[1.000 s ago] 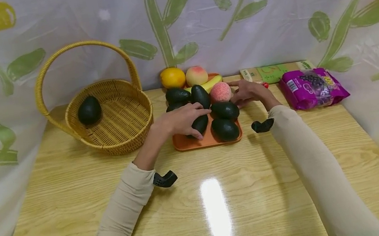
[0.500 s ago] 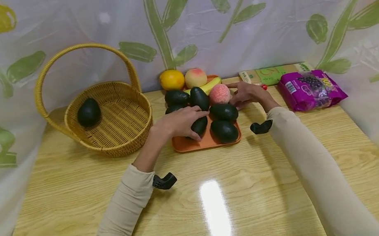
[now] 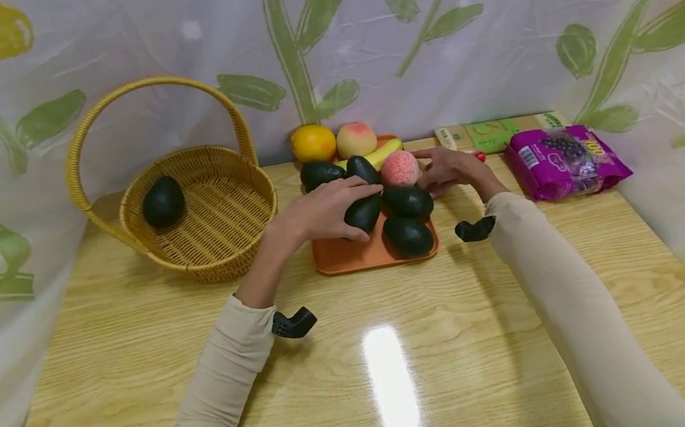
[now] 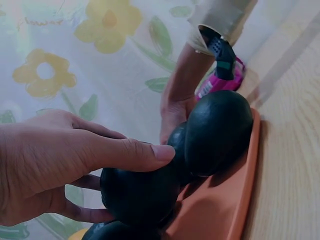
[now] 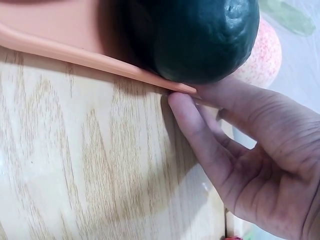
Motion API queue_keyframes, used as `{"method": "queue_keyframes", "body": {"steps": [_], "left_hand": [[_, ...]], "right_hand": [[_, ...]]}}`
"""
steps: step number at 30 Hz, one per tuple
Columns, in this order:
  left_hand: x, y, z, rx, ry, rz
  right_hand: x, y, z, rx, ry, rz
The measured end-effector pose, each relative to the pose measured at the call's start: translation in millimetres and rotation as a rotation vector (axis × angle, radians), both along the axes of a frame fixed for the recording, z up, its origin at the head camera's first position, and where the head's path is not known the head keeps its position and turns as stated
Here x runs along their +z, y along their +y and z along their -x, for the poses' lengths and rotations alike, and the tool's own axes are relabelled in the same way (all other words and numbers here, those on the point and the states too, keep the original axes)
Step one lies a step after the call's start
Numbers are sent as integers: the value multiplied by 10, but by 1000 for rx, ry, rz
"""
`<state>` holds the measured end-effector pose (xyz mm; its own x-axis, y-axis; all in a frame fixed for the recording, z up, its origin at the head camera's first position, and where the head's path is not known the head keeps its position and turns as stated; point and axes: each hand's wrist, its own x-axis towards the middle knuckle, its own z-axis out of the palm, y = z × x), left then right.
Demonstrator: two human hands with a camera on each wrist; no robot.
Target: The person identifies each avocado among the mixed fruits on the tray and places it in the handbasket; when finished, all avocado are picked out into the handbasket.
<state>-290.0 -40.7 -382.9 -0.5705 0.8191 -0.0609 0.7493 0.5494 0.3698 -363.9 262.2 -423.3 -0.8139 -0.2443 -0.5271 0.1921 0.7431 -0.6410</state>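
Observation:
My left hand (image 3: 331,209) grips a dark green avocado (image 3: 365,215) over the left part of the orange tray (image 3: 350,261). In the left wrist view the thumb lies along the top of this avocado (image 4: 140,195), with fingers behind it. At the tray's right side, my right hand (image 3: 447,169) pinches the rim (image 5: 135,75) between thumb and fingers, close to another avocado (image 5: 205,40). Two avocados (image 3: 407,201) lie on the tray's right half. Behind them sit a pink peach (image 3: 399,168), more avocados (image 3: 321,173), a banana (image 3: 382,154), a pale peach (image 3: 356,139) and a yellow-orange fruit (image 3: 313,144).
A wicker basket (image 3: 241,257) with a tall handle stands on the left, one avocado (image 3: 163,202) inside. To the right lie a purple grape-print bag (image 3: 565,160) and a flat green package (image 3: 492,133). A flowered curtain (image 3: 148,27) closes off the back.
My left hand has lifted the avocado slightly and shifted it up and to the right, baring more of the tray's front left. The right hand stays at the rim.

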Motion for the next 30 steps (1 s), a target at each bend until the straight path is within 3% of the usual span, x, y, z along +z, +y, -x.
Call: {"method": "queue_keyframes", "body": {"steps": [10, 16, 21, 30], "left_hand": [[88, -119, 37, 24, 5, -100], [108, -178, 69, 5, 40, -187], [159, -239, 68, 55, 61, -223], [285, -383, 53, 120, 198, -391]], "right_hand": [[17, 5, -5, -6, -11, 14], [12, 7, -23, -4, -6, 13], [10, -2, -25, -2, -15, 10], [8, -4, 27, -7, -39, -11]]}}
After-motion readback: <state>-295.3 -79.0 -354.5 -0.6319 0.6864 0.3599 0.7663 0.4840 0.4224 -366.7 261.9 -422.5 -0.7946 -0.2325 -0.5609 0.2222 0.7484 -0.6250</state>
